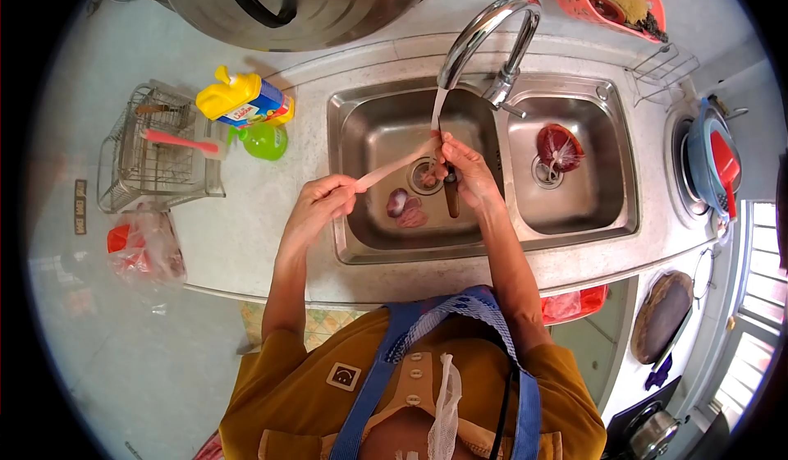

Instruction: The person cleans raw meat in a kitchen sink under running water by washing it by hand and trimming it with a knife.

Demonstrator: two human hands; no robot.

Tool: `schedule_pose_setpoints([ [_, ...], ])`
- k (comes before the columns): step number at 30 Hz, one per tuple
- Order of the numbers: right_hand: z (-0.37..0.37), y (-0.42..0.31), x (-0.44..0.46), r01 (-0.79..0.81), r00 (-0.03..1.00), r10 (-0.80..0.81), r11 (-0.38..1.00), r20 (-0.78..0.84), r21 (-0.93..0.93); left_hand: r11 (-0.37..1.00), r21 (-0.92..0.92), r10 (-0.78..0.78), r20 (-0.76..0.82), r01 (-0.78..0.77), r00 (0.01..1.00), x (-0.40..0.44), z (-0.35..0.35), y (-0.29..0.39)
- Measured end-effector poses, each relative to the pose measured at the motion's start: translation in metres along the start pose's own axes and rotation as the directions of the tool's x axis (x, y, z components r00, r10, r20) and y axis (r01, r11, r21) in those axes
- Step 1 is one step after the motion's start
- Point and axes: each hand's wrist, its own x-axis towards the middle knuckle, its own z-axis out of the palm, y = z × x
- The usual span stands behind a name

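Observation:
A long pale strip of raw meat or gut (396, 167) is stretched between my hands over the left sink basin (361, 234). My left hand (324, 204) pinches its lower left end, closed. My right hand (468, 169) is closed around the other end, under the faucet's water stream (438, 109). From below the right hand a knife-like tool with a brown end (452, 201) points down; its other part is hidden by the fingers. Below, on the basin floor, lie a dark purplish meat piece (397, 202) and a pink piece (412, 216), near the drain (425, 177).
The chrome faucet (484, 37) arches over the left basin. In the right basin sits a red bag or bowl (560, 148). A yellow detergent bottle (234, 99), green bottle (264, 141) and wire rack (156, 148) stand left. A large lidded pot (328, 9) is behind.

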Motion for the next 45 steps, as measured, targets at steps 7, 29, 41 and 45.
schedule_pose_setpoints([
  [7, 0.022, -0.009, -0.014, -0.045, 0.998, 0.051, 0.99, 0.041, -0.137, 0.969, 0.197, 0.146, 0.046, -0.152, 0.988, 0.059, 0.032, -0.032],
  [29, 0.017, -0.012, -0.02, -0.017, 1.0, 0.019, 0.965, 0.006, -0.262, 0.941, -0.31, 0.185, 0.129, -0.137, 0.974, 0.058, 0.066, -0.019],
  [41, 0.003, -0.024, -0.017, 0.002, 0.998, -0.018, 0.968, -0.059, -0.25, 0.957, -0.274, 0.14, 0.13, -0.1, 0.982, 0.029, 0.031, -0.028],
  [45, 0.003, -0.028, -0.014, 0.016, 0.996, -0.039, 0.965, -0.08, -0.263, 0.938, -0.345, 0.057, 0.084, -0.025, 0.995, 0.028, 0.025, -0.029],
])
